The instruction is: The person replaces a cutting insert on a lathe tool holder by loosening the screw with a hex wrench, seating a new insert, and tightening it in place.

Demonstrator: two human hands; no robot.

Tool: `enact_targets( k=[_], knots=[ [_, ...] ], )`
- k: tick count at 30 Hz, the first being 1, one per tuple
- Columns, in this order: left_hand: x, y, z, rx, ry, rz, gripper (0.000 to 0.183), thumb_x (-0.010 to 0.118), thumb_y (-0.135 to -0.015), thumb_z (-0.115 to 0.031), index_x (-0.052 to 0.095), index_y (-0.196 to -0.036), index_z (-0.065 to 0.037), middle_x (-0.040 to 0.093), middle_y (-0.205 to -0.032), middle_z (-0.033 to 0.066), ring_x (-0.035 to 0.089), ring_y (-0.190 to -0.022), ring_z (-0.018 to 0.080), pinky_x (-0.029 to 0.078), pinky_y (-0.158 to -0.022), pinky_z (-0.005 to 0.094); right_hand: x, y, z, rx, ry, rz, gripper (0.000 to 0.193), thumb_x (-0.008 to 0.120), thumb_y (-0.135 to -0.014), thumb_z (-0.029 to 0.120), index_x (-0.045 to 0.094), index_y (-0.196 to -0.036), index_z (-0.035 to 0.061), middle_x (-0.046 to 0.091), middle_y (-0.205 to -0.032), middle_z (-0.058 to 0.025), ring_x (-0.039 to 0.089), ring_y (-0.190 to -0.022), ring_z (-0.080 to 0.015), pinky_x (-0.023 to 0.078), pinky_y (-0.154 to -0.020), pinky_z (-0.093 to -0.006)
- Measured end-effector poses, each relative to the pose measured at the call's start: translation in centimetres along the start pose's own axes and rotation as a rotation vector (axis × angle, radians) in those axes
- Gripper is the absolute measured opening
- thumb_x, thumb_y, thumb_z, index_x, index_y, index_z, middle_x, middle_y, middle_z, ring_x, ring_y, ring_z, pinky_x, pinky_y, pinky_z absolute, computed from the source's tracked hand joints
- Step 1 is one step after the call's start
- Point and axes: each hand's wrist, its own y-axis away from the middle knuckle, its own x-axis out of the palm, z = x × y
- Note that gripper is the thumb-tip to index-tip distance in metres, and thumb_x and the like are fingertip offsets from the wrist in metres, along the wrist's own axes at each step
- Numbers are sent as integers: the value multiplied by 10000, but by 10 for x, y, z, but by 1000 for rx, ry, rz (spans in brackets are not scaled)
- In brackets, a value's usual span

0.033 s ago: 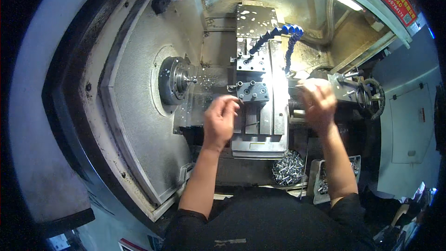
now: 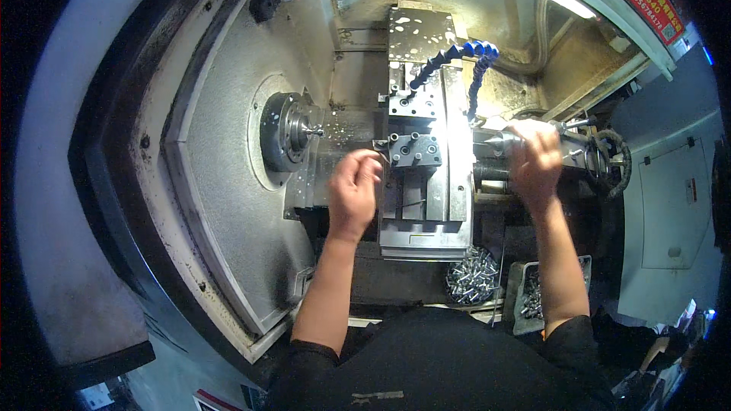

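Observation:
My left hand point(image 2: 354, 194) is closed in a pinch beside the near tool block point(image 2: 415, 151) of a lathe. A thin dark sliver shows at its fingertips, too small to name. Just left of that block, a cutting tool point(image 2: 380, 144) sticks out toward the chuck point(image 2: 283, 132), which has a small shiny metal part point(image 2: 313, 130) at its centre. My right hand point(image 2: 537, 161) is over the tailstock, near its pointed centre point(image 2: 496, 141). Glare and motion smear its fingers, so its grip cannot be made out.
A second tool block point(image 2: 412, 103) sits behind the first, with a blue jointed coolant hose point(image 2: 478, 49) arching over it. Small metal parts point(image 2: 472, 275) lie heaped below the slide. More fill a pale bin point(image 2: 519, 289) by my right forearm. A handwheel point(image 2: 611, 161) stands at far right.
My left hand has shifted slightly left and away from me, beside the cutting tool. My right hand has moved right along the tailstock, uncovering its pointed centre.

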Motion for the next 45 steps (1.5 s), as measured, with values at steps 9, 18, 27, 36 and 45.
enact_targets(
  k=[9,18,27,36,45],
  knots=[
    [-4,-29,43,205,-364,-111,122,633,-1050,-53,729,-1114,-14,757,-967,105,746,-842,214,599,-773,346,16,15,-71,110,203,73,209,750,-929,161,778,-1126,95,733,-1149,-111,644,-1182,-330,482,-1077,-469],
    [4,-30,40,245,-428,-135,117,650,-1010,-49,715,-1107,-48,742,-977,122,722,-911,319,571,-817,436,18,20,-76,148,198,45,211,737,-905,141,773,-1106,84,742,-1123,-124,654,-1162,-343,484,-1070,-474],
    [1,-30,41,337,-567,-141,115,669,-994,-51,730,-1092,-47,752,-1014,133,726,-948,333,577,-841,436,16,18,-73,151,193,48,211,732,-895,138,771,-1093,79,747,-1108,-130,660,-1146,-349,487,-1067,-477],
    [7,-31,39,375,-609,-170,126,696,-969,-57,732,-1089,-60,747,-1018,136,709,-976,353,569,-873,444,17,19,-74,146,194,36,216,725,-886,137,775,-1088,79,751,-1105,-129,663,-1145,-347,485,-1074,-475],
    [15,-22,25,357,-741,-169,120,684,-979,-61,738,-1085,-42,747,-975,139,710,-920,350,573,-829,451,14,19,-72,141,195,37,213,715,-887,132,763,-1085,68,743,-1100,-143,660,-1136,-357,488,-1068,-477]
  ],
)
